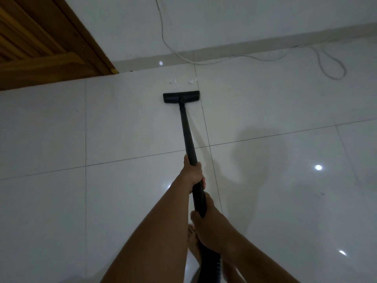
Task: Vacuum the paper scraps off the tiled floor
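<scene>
A black vacuum wand (186, 129) runs from my hands down to its flat floor head (181, 97), which rests on the white tiled floor (122, 129). My left hand (192, 173) grips the wand higher up the tube. My right hand (206, 223) grips it lower down, near where the ribbed hose begins. Small white paper scraps (173, 81) and another scrap (192, 80) lie just beyond the floor head, close to the wall.
A wooden door (40, 48) fills the top left corner. A white cable (306, 56) loops along the base of the wall at the right. The ribbed black hose (212, 264) trails down beside my bare foot (192, 242).
</scene>
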